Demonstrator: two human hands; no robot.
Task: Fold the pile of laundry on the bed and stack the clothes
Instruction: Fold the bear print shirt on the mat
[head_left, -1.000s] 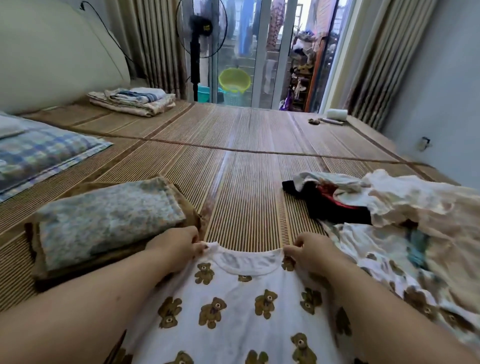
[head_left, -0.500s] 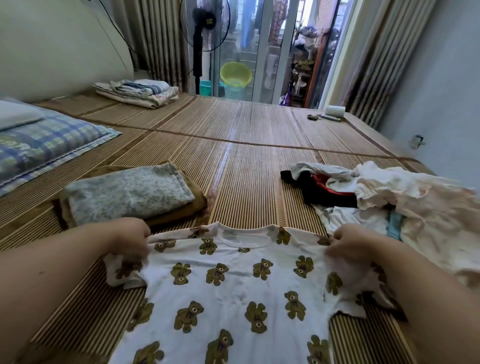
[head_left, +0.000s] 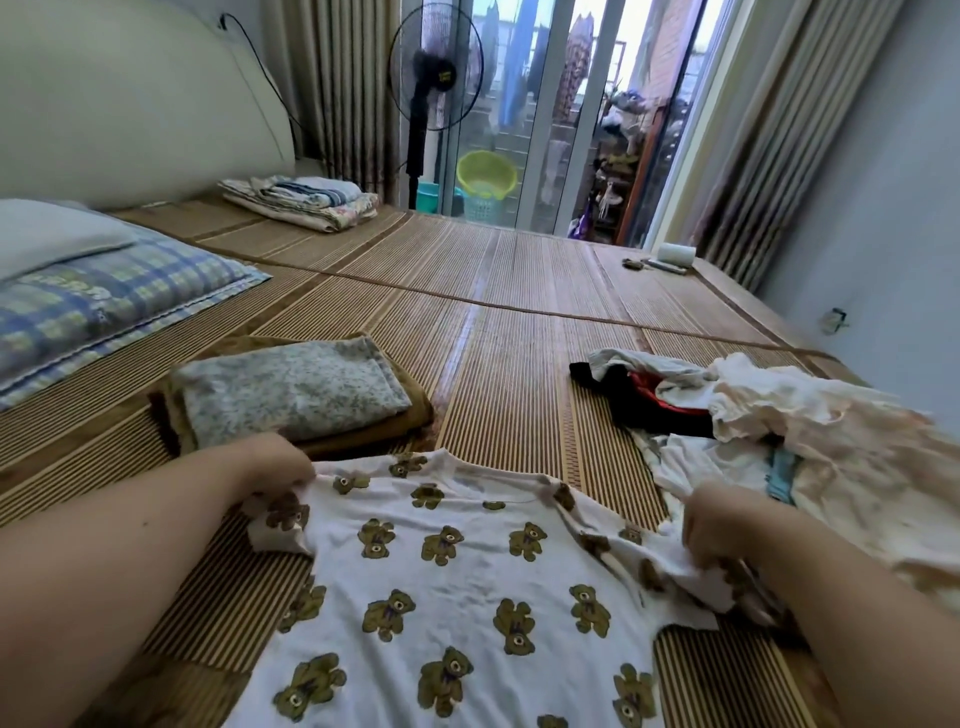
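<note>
A white T-shirt with brown teddy bears (head_left: 452, 582) lies spread flat on the bamboo mat (head_left: 509, 374) in front of me. My left hand (head_left: 278, 462) grips its left sleeve at the shoulder. My right hand (head_left: 727, 525) pinches the right sleeve, which is bunched under my fingers. To the left, a folded grey floral cloth (head_left: 291, 392) sits on a folded brown one (head_left: 400, 423), making a small stack. At the right lies a heap of unfolded laundry (head_left: 810, 431), pale cloth over a black and red garment (head_left: 649, 405).
A blue checked pillow (head_left: 104, 306) lies at the far left. Folded bedding (head_left: 304, 200) sits at the head of the bed. A white roll (head_left: 676, 254) and small items lie at the far right corner. A standing fan (head_left: 426, 104) and a green basket (head_left: 485, 179) are by the glass door.
My hands have moved outward from the collar to the two sleeves, and the shirt has been pulled flat and wider on the mat. The view has also tilted slightly.
</note>
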